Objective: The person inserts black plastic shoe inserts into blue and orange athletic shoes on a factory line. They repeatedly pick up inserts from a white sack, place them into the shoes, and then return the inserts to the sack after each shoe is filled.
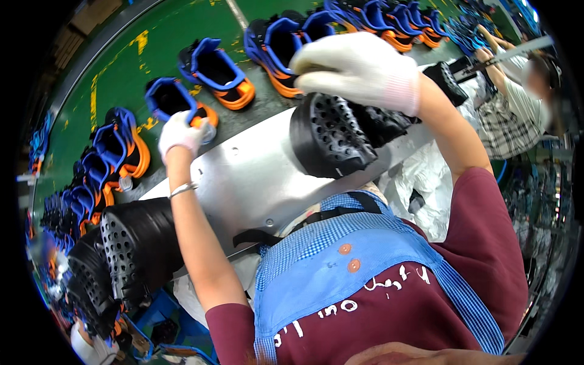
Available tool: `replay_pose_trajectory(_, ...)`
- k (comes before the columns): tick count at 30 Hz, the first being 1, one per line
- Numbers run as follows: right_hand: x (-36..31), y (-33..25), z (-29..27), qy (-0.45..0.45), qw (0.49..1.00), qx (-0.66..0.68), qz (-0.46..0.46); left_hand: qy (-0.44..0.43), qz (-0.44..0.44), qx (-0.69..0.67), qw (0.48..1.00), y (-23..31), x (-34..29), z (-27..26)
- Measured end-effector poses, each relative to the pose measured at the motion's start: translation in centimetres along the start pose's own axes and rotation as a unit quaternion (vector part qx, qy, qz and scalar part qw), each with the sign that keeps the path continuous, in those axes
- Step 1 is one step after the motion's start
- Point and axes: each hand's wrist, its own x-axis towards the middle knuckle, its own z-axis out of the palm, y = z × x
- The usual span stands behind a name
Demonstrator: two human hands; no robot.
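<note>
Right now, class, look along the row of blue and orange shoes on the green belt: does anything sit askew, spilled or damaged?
Nothing stands out. The blue and orange shoes sit in a spaced row on the green belt. The left hand grips one shoe in that row; the right hand rests on a black perforated sole.

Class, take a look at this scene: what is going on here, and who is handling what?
A person in white gloves works at a shoe line. The left hand reaches to a blue and orange shoe on the green conveyor, among a row of the same shoes. The right hand grips a stack of black perforated soles over a metal table. More black soles are stacked at the left.
</note>
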Motion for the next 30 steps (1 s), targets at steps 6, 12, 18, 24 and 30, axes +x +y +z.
replay_pose_trajectory(6,-12.1,2.5,-2.1,0.069,0.985,-0.019,0.154,0.171,-0.055,0.103,0.978,-2.0,-2.0,-1.2)
replay_pose_trajectory(12,-16.0,3.1,0.7,0.068,0.975,-0.07,0.198,0.247,0.055,0.052,0.966,3.2,-4.5,-0.9)
replay_pose_trajectory(18,-16.3,4.3,0.9,0.084,0.977,-0.033,0.192,0.131,0.147,-0.03,0.98,7.7,-5.8,0.2)
replay_pose_trajectory(24,-17.0,4.0,0.2,0.078,0.978,0.012,0.195,0.109,0.183,-0.072,0.974,9.0,-6.6,0.5)
replay_pose_trajectory(30,-17.3,3.2,-2.7,0.133,0.975,0.052,0.17,0.026,0.154,-0.29,0.944,12.4,-7.1,-0.5)
